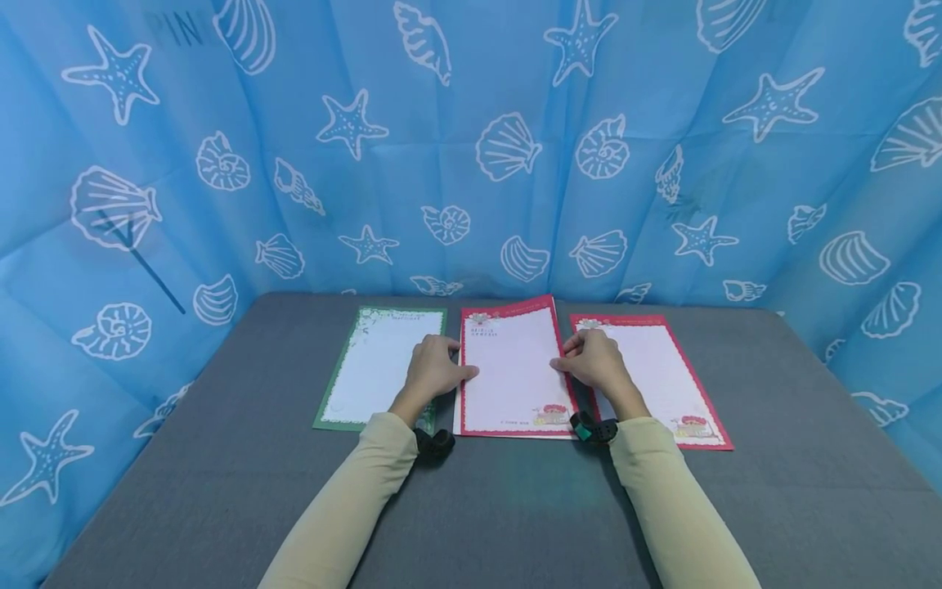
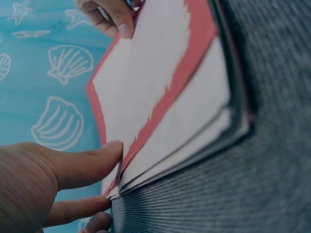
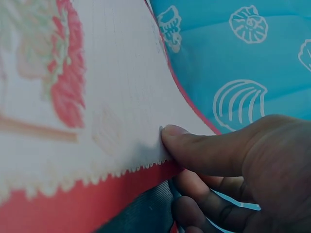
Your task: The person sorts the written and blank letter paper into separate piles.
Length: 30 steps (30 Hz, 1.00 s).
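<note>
At the middle of the table lies a red-bordered letter sheet [image 1: 515, 380] with a flower-cart picture in its lower right corner. My left hand [image 1: 432, 370] pinches its left edge, thumb on top and fingers beneath. On the other side, my right hand [image 1: 594, 361] pinches the right edge the same way. In the left wrist view the red-bordered sheet [image 2: 146, 73] bows upward, and several paper edges [image 2: 214, 121] show under it. The right wrist view has the right thumb [image 3: 204, 150] pressed on the sheet's margin, with its red border [image 3: 121, 191] lifted off the dark cloth.
To the left lies a green-bordered sheet [image 1: 375, 368], partly under the left forearm. A second red-bordered sheet [image 1: 655, 368] lies at the right, overlapped by the right hand. Grey cloth covers the table [image 1: 515, 523]. A blue seashell-print curtain [image 1: 456, 180] hangs behind it.
</note>
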Each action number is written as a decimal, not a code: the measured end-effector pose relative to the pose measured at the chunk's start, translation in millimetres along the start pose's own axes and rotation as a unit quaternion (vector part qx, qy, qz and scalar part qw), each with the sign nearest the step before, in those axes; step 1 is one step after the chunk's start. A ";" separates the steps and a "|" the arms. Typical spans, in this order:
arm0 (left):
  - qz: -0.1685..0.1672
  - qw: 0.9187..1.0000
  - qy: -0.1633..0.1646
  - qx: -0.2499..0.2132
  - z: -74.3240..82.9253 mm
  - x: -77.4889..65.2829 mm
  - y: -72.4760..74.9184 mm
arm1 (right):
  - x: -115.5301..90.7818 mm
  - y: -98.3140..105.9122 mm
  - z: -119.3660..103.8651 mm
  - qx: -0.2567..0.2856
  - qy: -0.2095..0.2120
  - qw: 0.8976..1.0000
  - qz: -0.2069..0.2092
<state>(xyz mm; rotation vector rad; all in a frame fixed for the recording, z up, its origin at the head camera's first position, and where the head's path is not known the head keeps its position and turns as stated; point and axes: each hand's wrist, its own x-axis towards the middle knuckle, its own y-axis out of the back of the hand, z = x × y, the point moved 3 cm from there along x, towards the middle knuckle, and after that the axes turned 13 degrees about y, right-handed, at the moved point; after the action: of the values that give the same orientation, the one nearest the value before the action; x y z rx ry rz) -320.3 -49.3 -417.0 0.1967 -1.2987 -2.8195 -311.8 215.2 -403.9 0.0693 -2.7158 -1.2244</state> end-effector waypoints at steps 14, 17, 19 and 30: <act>-0.002 1.000 0.013 0.002 1.1 -1.1 0.1 | -3.3 3.1 -1.9 0.012 -0.012 1.000 0.007; 0.000 1.000 0.013 0.004 1.5 -0.8 -0.3 | -3.2 3.8 -0.3 0.024 -0.013 1.000 0.008; 0.000 1.000 0.014 0.005 1.7 -0.6 -0.6 | -3.0 4.2 1.5 0.031 -0.012 0.999 0.009; 0.005 1.000 0.014 0.005 1.6 -1.2 0.0 | -1.8 5.8 5.5 0.089 0.000 0.996 0.011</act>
<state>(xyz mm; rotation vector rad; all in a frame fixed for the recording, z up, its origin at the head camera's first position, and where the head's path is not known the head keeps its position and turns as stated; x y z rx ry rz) -319.3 -48.0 -415.8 0.2285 -1.3035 -2.7920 -310.8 223.3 -403.4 0.0603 -2.8117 -0.9726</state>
